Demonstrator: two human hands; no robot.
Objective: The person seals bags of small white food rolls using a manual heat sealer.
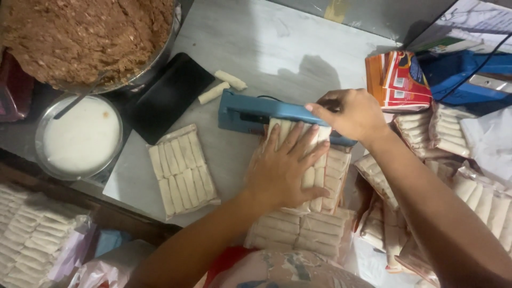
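Left hand (282, 168) lies flat (fingers spread) on the roll packet (320, 176), right hand (349, 114) pressing the blue sealer (256, 113).

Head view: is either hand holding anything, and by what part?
Nothing is gripped. The left hand lies flat, fingers spread, on the pack of rolls near its top edge. The right hand presses down on the sealer's blue bar.

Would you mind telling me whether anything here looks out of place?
Two loose rolls lie unpacked on the table behind the blue sealer, apart from the packs. A black phone sits close to the bowl of filling.
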